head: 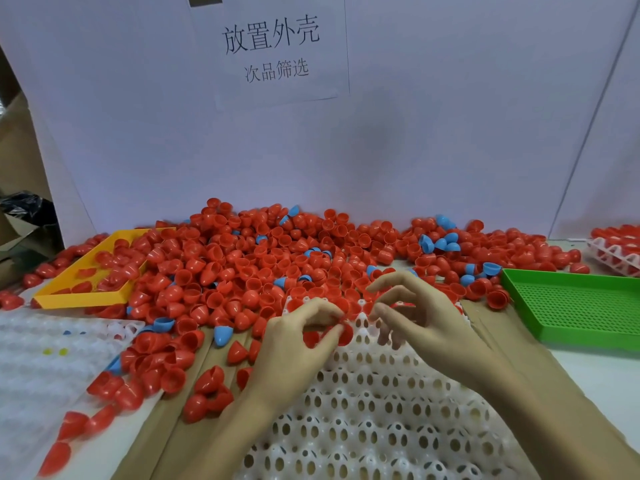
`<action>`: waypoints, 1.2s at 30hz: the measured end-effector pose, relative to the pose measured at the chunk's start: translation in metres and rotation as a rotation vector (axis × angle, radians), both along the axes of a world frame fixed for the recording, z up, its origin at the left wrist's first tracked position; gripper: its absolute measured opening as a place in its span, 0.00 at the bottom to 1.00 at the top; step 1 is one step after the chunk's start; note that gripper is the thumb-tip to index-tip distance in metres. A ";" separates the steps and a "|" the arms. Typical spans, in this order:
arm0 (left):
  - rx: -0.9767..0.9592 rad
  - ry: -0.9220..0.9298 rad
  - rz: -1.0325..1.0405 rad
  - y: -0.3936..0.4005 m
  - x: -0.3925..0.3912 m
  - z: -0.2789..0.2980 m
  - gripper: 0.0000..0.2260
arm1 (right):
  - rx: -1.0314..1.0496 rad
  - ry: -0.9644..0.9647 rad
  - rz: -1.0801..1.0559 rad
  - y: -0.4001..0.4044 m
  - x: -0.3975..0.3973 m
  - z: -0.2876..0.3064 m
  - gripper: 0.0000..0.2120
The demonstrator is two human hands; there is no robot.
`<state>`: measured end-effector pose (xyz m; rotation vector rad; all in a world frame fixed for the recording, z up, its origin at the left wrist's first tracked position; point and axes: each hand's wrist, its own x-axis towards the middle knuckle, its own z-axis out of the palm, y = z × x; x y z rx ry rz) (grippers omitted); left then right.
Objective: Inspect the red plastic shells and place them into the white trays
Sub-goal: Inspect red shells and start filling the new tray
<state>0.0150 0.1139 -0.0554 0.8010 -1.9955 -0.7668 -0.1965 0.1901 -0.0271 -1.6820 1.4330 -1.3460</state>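
A big heap of red plastic shells (249,265) covers the far half of the table, with a few blue shells (440,242) mixed in. A white tray (374,410) with egg-shaped holes lies in front of me. My left hand (294,344) hovers over the tray's far edge and holds red shells (343,332) between thumb and fingers. My right hand (415,317) is just to the right, fingers loosely spread above the tray; I see nothing held in it. A few red shells sit in the tray's far row.
An orange tray (79,292) with red shells sits at the left. A green perforated tray (571,306) lies at the right. A filled white tray (616,254) is far right. A clear blister sheet (52,358) is at near left. A paper sign hangs behind.
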 end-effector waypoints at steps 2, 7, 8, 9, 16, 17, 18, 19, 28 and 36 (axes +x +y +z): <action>-0.149 -0.094 0.024 -0.002 -0.001 -0.001 0.07 | 0.010 -0.003 -0.047 0.000 -0.003 0.001 0.09; -0.301 -0.278 0.011 -0.009 -0.007 -0.007 0.07 | 0.039 -0.020 -0.083 0.001 -0.004 0.004 0.09; -0.327 -0.298 0.026 -0.010 -0.008 -0.009 0.07 | 0.043 -0.020 -0.083 0.001 -0.003 0.004 0.09; -0.350 -0.311 0.043 -0.010 -0.009 -0.010 0.08 | 0.048 -0.019 -0.084 0.001 -0.003 0.003 0.09; -0.377 -0.306 0.035 -0.009 -0.008 -0.010 0.08 | 0.064 -0.024 -0.088 0.000 -0.004 0.002 0.09; -0.373 -0.314 0.004 -0.007 -0.008 -0.010 0.07 | 0.061 -0.024 -0.091 0.000 -0.005 0.002 0.10; -0.373 -0.329 -0.025 -0.006 -0.008 -0.011 0.06 | 0.060 -0.022 -0.095 0.000 -0.005 0.002 0.10; -0.378 -0.345 -0.049 -0.006 -0.007 -0.012 0.06 | 0.059 -0.018 -0.098 0.000 -0.005 0.002 0.10; -0.469 -0.376 -0.072 -0.007 -0.005 -0.018 0.11 | 0.074 0.020 -0.101 -0.001 -0.008 0.000 0.09; -0.265 -0.271 -0.012 -0.009 -0.002 -0.006 0.12 | 0.105 0.020 -0.122 -0.004 -0.016 -0.003 0.10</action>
